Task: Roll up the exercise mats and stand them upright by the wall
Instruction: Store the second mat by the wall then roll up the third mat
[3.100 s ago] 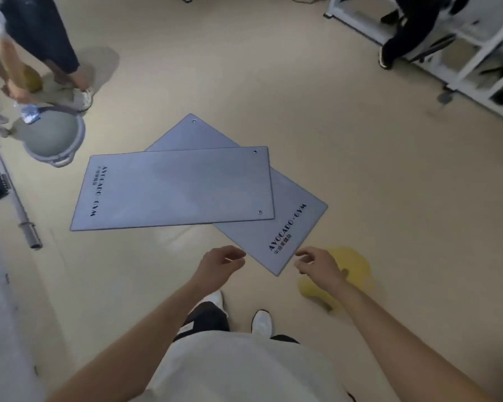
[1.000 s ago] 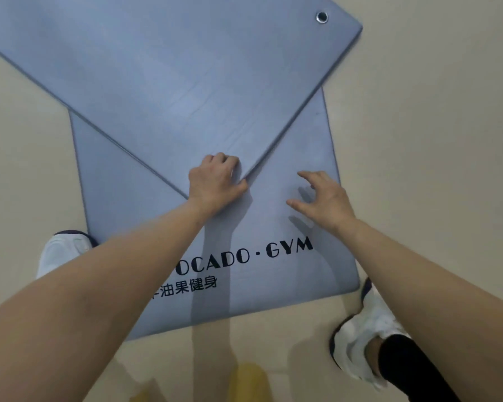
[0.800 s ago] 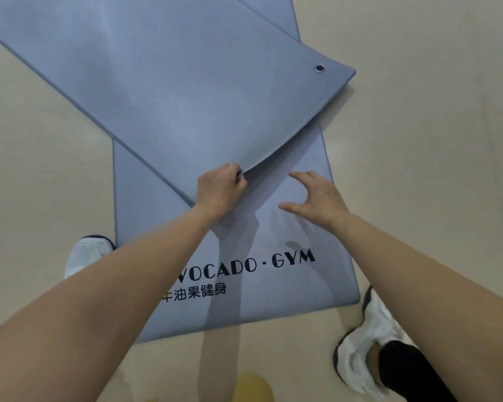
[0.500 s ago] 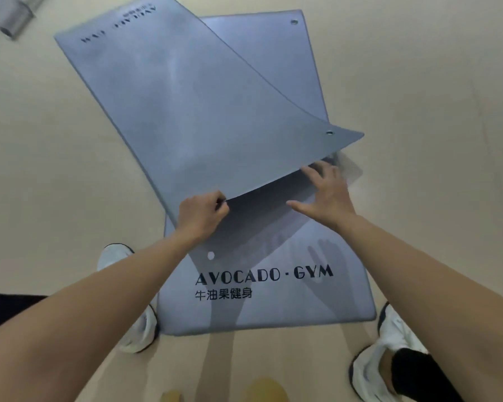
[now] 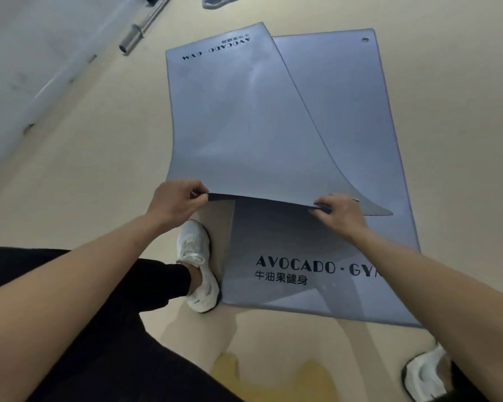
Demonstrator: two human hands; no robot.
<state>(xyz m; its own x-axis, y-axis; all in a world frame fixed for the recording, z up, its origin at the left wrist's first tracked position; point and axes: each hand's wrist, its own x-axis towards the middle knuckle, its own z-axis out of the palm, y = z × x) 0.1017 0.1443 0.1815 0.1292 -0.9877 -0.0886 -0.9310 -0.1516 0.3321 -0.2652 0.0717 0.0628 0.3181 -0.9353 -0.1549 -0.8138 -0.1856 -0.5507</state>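
Two grey-blue exercise mats printed "AVOCADO·GYM" lie overlapped on the beige floor. The upper mat (image 5: 238,120) has its near short edge lifted off the floor. My left hand (image 5: 176,201) pinches that edge at its left corner. My right hand (image 5: 341,211) grips the same edge near its right corner. The lower mat (image 5: 325,256) lies flat beneath it, its printed end nearest me and a grommet at its far right corner. My right forearm covers the end of its lettering.
A white wall (image 5: 26,68) runs along the left. A steel barbell (image 5: 141,27) lies beside it at the top. My white shoes (image 5: 199,265) stand at the lower mat's near-left edge and at the bottom right. A yellow patch (image 5: 273,378) marks the floor near me.
The upper mat has swung round so its long side points away from me. My right hand has taken hold of its lifted edge, and my left hand has slid to the corner.
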